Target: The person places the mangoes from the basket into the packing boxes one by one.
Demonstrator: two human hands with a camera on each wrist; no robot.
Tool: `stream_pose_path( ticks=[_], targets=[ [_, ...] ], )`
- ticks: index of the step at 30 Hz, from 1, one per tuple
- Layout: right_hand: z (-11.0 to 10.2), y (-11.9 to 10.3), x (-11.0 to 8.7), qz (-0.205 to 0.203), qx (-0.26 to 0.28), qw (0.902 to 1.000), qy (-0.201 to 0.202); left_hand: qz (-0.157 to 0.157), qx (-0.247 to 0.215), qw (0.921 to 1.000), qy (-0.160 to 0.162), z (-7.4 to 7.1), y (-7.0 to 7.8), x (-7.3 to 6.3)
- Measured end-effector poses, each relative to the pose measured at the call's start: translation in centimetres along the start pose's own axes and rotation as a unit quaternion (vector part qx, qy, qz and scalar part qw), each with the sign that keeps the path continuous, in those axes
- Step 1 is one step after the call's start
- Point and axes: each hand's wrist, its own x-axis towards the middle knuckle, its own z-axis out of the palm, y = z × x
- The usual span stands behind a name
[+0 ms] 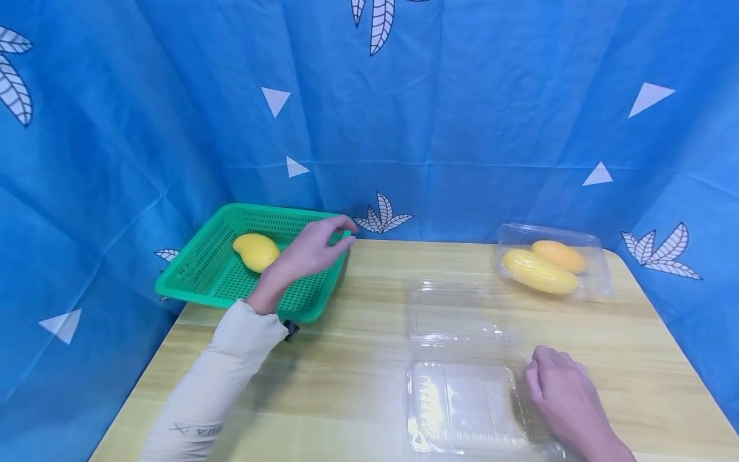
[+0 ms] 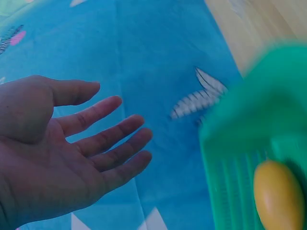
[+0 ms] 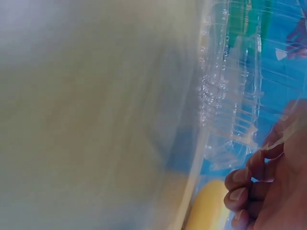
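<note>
My left hand hovers over the right side of a green basket. Its fingers are spread and hold nothing, as the left wrist view shows. A yellow mango lies in the basket, to the left of that hand. At the front right, my right hand pinches the right edge of a clear plastic clamshell box between thumb and curled fingers. The box lies open on the table, its lid folded out toward the back.
A second clear plastic box stands at the table's back right. Inside are a long ribbed yellow fruit and a smooth orange-yellow one. A blue curtain hangs behind the wooden table and at both sides.
</note>
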Motion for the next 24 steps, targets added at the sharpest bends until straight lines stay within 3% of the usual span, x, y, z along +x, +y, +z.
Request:
stream_pose_path(
  ticks=[6, 15, 24],
  targets=[
    [0.6, -0.6, 1.2, -0.005, -0.006, 0.9999, 0.011, -0.018, 0.05, 0.9983, 0.025, -2.0, -2.8, -0.9],
    [1.4, -0.8, 3.3, -0.015, -0.007, 0.9995, 0.026, -0.042, 0.078, 0.9947, 0.052, -5.1, -4.9, -1.2],
    [2.2, -1.2, 5.3, -0.017, 0.005, 0.999, 0.04, -0.053, 0.079, 0.9919, 0.085, -6.3, -7.1, -1.1]
  ],
)
